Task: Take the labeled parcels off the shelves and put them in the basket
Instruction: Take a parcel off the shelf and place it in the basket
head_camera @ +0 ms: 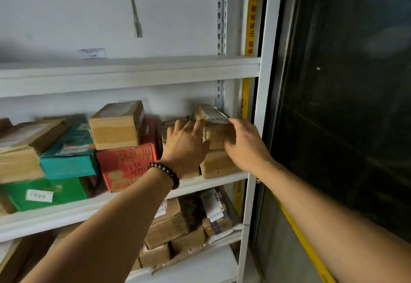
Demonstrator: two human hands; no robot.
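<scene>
Where the taped brown parcel (pixel 219 134) sits right of centre in the frame, stacked on a second brown box (pixel 219 164) at the right end of the middle shelf (pixel 66 218), my two hands bracket it. My left hand (pixel 184 143), with a beaded bracelet (pixel 165 172) at the wrist, presses spread, straight fingers against its left face; my right hand (pixel 244 143) grips its right end, thumb on the front, fingers curled round the far side. Further left, a red box (pixel 126 164), a teal box (pixel 69 160) and a green box (pixel 44 193) share the shelf.
</scene>
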